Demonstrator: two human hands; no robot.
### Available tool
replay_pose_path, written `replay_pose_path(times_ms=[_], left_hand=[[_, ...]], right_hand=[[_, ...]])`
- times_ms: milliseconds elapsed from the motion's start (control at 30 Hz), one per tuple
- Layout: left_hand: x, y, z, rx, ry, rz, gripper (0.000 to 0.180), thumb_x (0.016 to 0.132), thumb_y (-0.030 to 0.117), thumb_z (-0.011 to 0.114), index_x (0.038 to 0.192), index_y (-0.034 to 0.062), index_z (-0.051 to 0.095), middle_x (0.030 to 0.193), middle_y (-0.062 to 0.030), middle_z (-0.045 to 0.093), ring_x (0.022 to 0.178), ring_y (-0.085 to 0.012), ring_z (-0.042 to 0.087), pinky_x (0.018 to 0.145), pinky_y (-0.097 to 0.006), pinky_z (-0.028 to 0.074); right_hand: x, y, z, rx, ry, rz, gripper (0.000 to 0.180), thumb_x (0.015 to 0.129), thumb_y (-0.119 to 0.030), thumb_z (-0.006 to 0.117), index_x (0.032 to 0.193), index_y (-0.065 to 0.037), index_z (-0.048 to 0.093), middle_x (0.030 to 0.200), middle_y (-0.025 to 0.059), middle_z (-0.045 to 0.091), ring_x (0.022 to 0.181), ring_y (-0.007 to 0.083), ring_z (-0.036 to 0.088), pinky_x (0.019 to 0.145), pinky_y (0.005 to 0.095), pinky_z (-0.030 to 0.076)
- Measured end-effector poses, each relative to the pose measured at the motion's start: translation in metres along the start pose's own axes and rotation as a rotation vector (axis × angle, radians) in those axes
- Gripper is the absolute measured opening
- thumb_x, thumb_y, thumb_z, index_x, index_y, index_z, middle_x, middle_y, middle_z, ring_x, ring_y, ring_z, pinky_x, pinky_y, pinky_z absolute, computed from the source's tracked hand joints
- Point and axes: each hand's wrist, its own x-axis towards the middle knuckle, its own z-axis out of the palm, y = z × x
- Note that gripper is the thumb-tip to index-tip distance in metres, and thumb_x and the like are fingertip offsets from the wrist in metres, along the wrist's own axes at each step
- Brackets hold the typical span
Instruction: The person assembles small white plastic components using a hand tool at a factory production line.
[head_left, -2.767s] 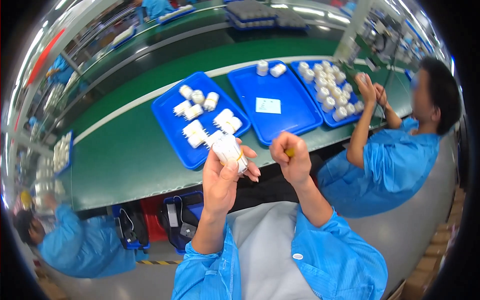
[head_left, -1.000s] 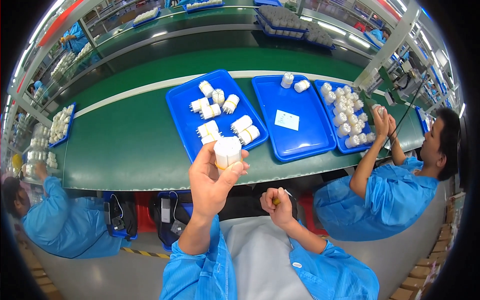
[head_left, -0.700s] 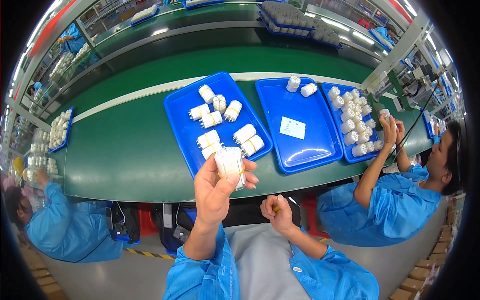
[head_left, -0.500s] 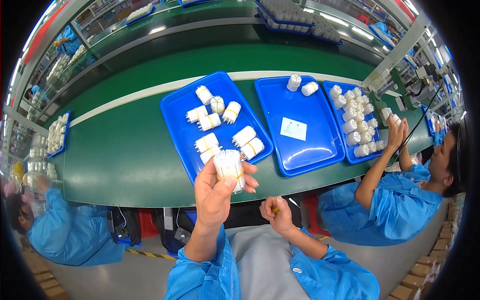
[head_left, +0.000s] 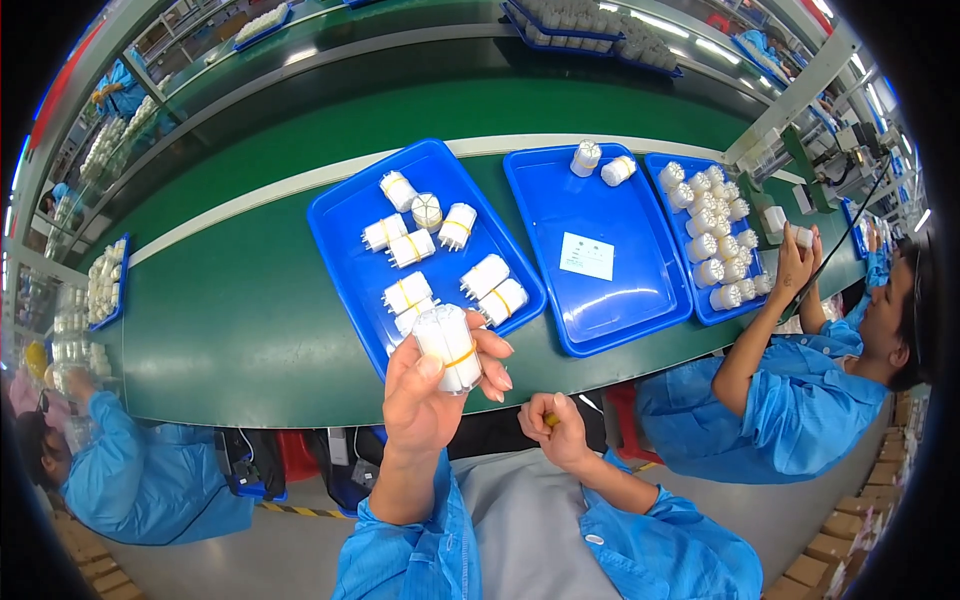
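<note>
My left hand [head_left: 420, 400] grips a white ribbed cylindrical part [head_left: 448, 345] with a thin yellow band round it, raised over the near edge of the left blue tray [head_left: 335, 235]. Thumb and fingers wrap its sides. Behind it in that tray lie several similar banded white parts [head_left: 410, 247], most on their sides, some with short pins showing. My right hand [head_left: 560, 430] is closed near my body, just off the table's edge, around a small yellow object [head_left: 551, 419]. Most of that object is hidden by the fingers, so its kind cannot be made out.
A middle blue tray [head_left: 610, 325] holds two white parts and a paper slip [head_left: 587, 256]. Right of it, a third tray [head_left: 715, 315] carries rows of white parts. Co-workers sit at my left [head_left: 150, 480] and right [head_left: 770, 410]. A conveyor belt [head_left: 420, 110] runs beyond the trays.
My left hand has turned the banded part slightly, and its band now slants more. My right hand stays closed in place. The right co-worker's hands have shifted a little.
</note>
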Motion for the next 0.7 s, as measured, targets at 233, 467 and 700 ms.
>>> replay_pose_path(times_ms=[233,467,700], left_hand=[[0.004,0.0,-0.001,-0.136,-0.079,0.022,0.058,0.093,0.034,0.052,0.133,-0.0065,0.042,0.109,-0.0279,0.061,0.082,-0.0305,0.068,0.065,-0.034,0.056],[0.003,-0.008,-0.009,-0.158,0.021,0.081,0.06,0.095,0.035,0.058,0.136,-0.0043,0.038,0.114,-0.0184,0.056,0.087,-0.0265,0.062,0.067,-0.032,0.052],[0.008,0.0,0.004,-0.176,0.197,0.012,0.055,0.1,0.032,0.05,0.14,-0.0032,0.036,0.111,-0.0154,0.056,0.094,-0.0274,0.061,0.078,-0.038,0.052]], right_hand=[[0.002,-0.008,0.003,-0.041,-0.007,0.009,0.06,0.097,-0.057,0.038,0.064,-0.008,0.042,0.054,-0.001,0.033,0.048,0.0101,0.027,0.047,0.0272,0.02],[0.007,-0.02,0.005,-0.052,-0.029,-0.04,0.061,0.097,-0.059,0.037,0.064,-0.008,0.042,0.054,-0.0003,0.034,0.049,0.0108,0.027,0.048,0.0274,0.022],[0.013,-0.025,0.01,0.019,-0.001,-0.049,0.059,0.099,-0.053,0.04,0.064,-0.006,0.043,0.055,-0.0015,0.032,0.049,0.0088,0.027,0.046,0.0269,0.019]])
